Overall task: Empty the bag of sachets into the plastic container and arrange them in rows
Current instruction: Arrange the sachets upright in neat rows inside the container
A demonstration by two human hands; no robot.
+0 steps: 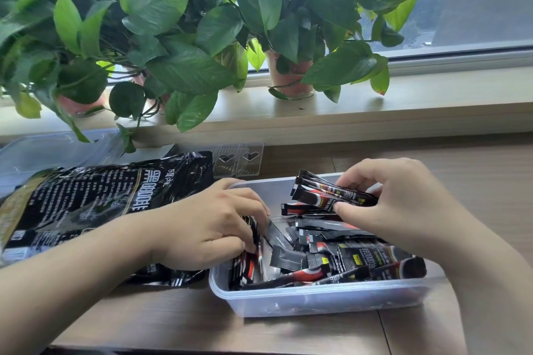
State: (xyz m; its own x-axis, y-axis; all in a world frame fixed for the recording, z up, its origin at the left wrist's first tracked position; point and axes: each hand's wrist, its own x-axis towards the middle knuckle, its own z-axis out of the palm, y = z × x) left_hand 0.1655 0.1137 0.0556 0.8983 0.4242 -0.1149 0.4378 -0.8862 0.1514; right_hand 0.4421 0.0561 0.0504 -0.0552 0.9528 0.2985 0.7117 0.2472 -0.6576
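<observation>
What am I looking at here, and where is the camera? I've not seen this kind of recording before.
No machine: these are a person's two bare hands, filmed by one head-worn camera looking down. On the wooden table sits a clear container with loose sachets in it. The right hand pinches a small bundle above it; the left hand grips a stack standing at its left end. The black bag lies to the left. Potted plants stand behind.

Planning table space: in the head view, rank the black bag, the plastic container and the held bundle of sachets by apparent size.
1-2. black bag and plastic container: alike, container nearer, so unranked.
3. bundle of sachets: clearly smallest.
</observation>
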